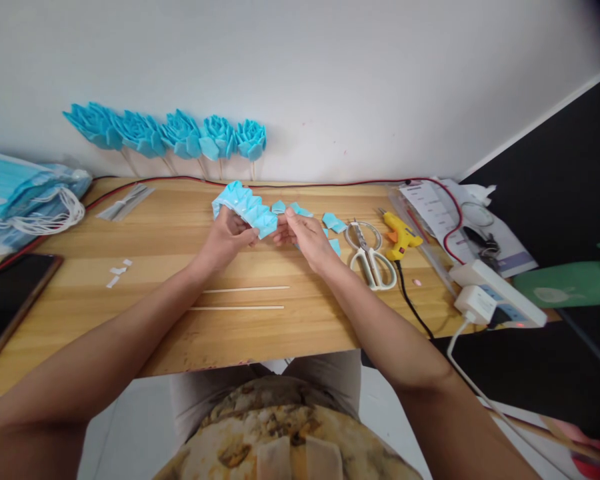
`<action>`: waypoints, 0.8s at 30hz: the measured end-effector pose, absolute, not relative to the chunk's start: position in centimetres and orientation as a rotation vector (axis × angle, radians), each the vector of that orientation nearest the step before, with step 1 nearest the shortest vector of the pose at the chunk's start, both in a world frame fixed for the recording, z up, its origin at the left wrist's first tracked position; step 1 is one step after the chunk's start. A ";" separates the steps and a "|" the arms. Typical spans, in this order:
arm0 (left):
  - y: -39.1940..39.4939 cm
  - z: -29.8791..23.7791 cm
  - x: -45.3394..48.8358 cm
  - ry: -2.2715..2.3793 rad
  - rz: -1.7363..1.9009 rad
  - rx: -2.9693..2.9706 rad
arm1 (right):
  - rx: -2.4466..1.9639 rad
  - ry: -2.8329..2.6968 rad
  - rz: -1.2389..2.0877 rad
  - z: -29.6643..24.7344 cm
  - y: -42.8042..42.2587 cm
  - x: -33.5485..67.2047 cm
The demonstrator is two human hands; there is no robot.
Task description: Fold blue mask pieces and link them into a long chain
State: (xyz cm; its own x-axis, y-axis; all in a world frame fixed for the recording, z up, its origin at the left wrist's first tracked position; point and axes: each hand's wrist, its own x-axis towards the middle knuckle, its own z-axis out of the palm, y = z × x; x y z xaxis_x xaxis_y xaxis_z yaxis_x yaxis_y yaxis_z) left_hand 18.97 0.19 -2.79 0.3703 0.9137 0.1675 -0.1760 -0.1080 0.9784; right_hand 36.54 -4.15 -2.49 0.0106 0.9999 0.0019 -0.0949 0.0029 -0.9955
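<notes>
My left hand (227,239) is closed on a strip of overlapping light-blue fabric petals (245,207), held above the middle of the table. The strip has a zigzag edge along its top. At its right end is my right hand (307,239), with thumb and fingers drawn together close to the last petal. What those fingers hold, if anything, I cannot make out. Loose blue petal pieces (334,222) lie behind and beside the right hand. Two thin wooden sticks (245,289) lie on the table below my hands.
Several blue fabric flowers (180,133) on sticks lean against the wall. To the right are white-handled scissors (373,267), a roll of tape (375,233), a yellow glue gun (400,235) and a power strip (500,293). Blue masks (15,193) and a phone (17,293) lie left.
</notes>
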 end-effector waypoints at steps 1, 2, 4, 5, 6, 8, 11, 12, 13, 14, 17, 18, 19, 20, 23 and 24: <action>0.1 -2.7 19.0 0.740 1.063 1.364 | -1.149 -1.135 1.226 -2.5 -4.1 36.6; 0.1 -2.7 19.0 0.737 1.041 1.374 | -1.156 -1.145 1.205 -2.5 -4.1 36.6; 0.0 -2.9 19.1 0.714 1.006 1.401 | -1.155 -1.172 1.162 -2.6 -4.0 36.6; 0.0 -3.1 19.1 0.694 1.000 1.419 | -1.144 -1.183 1.148 -2.7 -4.0 36.6; 0.0 -3.3 19.2 0.671 1.006 1.440 | -1.128 -1.191 1.140 -2.9 -3.9 36.6; 0.2 -3.8 19.3 0.629 1.028 1.496 | -1.100 -1.198 1.137 -3.0 -3.8 36.7; 0.8 -3.4 18.7 0.643 0.982 1.680 | -1.095 -1.197 1.119 -2.8 -3.7 36.7; 1.0 -2.9 18.3 0.665 0.926 1.789 | -1.101 -1.192 1.111 -2.7 -3.8 36.8; 1.2 -2.1 17.8 0.687 0.857 1.911 | -1.109 -1.189 1.104 -2.5 -3.8 36.8; 1.4 -1.2 17.2 0.702 0.784 2.045 | -1.118 -1.190 1.099 -2.4 -3.9 36.8; 2.0 1.4 15.3 0.756 0.667 2.307 | -1.138 -1.235 1.109 -2.3 -4.0 36.7; 2.1 2.0 14.6 0.794 0.639 2.352 | -1.141 -1.262 1.118 -2.4 -4.0 36.7; 2.2 2.4 13.9 0.839 0.595 2.389 | -1.149 -1.297 1.119 -2.6 -3.9 36.6; 2.2 2.4 13.1 0.886 0.531 2.420 | -1.169 -1.342 1.111 -2.8 -3.9 36.6; 2.1 1.4 10.8 1.029 0.286 2.467 | -1.328 -1.563 1.021 -3.2 -3.9 36.4; 2.1 1.0 10.0 1.094 0.233 2.472 | -1.398 -1.650 0.975 -3.3 -3.9 36.4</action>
State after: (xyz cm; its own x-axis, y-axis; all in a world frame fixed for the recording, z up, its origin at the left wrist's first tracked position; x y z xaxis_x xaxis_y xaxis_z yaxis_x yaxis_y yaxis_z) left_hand 10.01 2.06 0.96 0.6753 0.7374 -0.0176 0.6660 -0.5993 0.4441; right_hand 36.41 -3.90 -3.30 -0.1215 0.9903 0.0676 0.4184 0.1129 -0.9012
